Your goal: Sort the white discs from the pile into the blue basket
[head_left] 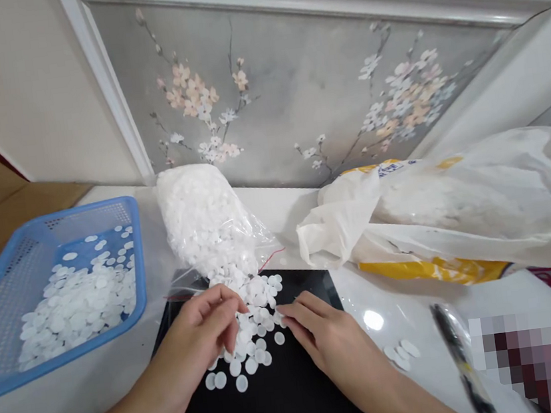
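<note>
Small round white plastic discs (251,365) lie heaped on a black board (275,411). They spill from the mouth of a clear plastic bag (200,206) packed with the same discs. At the left side of the heap, my left hand (196,343) is closed, thumb and fingers curled together, with a white disc at the tips. My right hand (334,336) pinches a white disc at the heap's right edge. Discs around the fingertips partly hide what each pinch holds. A red tie (272,257) lies by the bag's mouth.
To the left, a blue plastic basket (139,263) holds many discs. A large white and yellow bag (457,211) lies at the back right. Several loose white pieces (401,355) and a dark pen-like object (459,358) are on the right. Behind stands a flower-painted panel (286,91).
</note>
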{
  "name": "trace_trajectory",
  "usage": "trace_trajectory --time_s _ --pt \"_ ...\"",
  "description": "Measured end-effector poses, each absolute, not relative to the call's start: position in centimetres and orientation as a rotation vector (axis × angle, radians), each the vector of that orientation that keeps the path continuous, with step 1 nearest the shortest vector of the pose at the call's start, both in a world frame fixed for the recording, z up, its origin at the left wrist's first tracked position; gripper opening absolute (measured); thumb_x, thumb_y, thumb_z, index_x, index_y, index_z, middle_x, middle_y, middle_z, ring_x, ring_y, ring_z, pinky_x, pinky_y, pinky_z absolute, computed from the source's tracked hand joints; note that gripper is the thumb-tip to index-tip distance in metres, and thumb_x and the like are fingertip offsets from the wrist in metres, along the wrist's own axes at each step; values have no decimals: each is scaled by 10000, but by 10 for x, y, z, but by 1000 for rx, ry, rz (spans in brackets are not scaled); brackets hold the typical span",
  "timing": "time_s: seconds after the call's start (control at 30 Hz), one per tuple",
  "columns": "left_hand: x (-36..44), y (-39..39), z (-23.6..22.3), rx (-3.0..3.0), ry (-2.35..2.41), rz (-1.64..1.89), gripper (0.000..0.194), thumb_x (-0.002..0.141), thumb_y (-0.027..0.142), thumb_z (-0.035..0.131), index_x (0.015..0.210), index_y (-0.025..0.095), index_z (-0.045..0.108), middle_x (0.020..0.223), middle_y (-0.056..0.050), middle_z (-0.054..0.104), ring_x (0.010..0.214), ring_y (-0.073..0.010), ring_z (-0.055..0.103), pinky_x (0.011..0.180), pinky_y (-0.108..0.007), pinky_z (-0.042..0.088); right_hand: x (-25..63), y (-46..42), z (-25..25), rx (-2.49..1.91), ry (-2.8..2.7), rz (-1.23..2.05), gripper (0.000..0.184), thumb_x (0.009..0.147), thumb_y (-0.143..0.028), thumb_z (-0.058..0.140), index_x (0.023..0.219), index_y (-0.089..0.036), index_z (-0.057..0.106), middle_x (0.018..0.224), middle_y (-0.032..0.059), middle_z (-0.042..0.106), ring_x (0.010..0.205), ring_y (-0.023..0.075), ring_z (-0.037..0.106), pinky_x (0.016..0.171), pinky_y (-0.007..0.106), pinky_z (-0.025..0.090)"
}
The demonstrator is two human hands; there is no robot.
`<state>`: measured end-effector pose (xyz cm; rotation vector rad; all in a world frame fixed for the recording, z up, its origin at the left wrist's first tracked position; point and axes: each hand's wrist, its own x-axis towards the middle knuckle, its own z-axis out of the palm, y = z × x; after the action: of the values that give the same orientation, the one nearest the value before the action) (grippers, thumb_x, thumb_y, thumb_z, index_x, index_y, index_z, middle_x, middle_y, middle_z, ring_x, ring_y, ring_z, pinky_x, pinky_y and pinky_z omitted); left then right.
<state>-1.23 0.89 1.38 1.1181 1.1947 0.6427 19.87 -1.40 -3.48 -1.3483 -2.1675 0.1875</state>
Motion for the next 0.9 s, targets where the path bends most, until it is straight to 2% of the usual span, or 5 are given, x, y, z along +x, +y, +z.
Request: trace_trajectory --time_s 0.07,0.23,0.6,0.77,0.9 --pt "-11 5 11 1171 1154 503 216 928 402 487 973 208 571 665 43 558 477 -68 247 435 -184 167 197 -18 -32 -1310 -2070 336 198 964 -184 473 964 -177 672 837 35 643 641 134 643 566 222 506" --pt "-4 -3 -1 1208 1057 391 387 917 485 515 1164 197 591 950 -26 675 466 -43 225 444 -206 170 188 -27 -22 -1126 -1932 487 114 900 -109 572 903 -186 656 817 19 642 691 105 632 620 174 495" --pt "-2 1 -5 1231 1129 416 346 896 444 549 1011 151 694 778 6 665 429 -38 209 451 -226 169 184 -30 -26 -1150 -1782 888 108 864 -149 628 787 -182 697 774 24 651 681 118 612 621 204 450" --pt "-4 4 -1 1351 1183 380 382 916 482 529 1025 152 689 683 -21 702 455 -67 315 455 -212 209 188 -25 -11 -1466 -1374 1365 134 806 -281 679 724 -175 681 671 17 664 559 97 486 503 209 336" --pt "-4 3 0 1231 1116 377 374 903 474 559 978 131 688 611 -34 683 407 -51 241 422 -212 149 190 -22 -11 -1336 -1023 1754 300 751 -395 747 725 -145 581 705 40 693 394 17 242 399 213 138"
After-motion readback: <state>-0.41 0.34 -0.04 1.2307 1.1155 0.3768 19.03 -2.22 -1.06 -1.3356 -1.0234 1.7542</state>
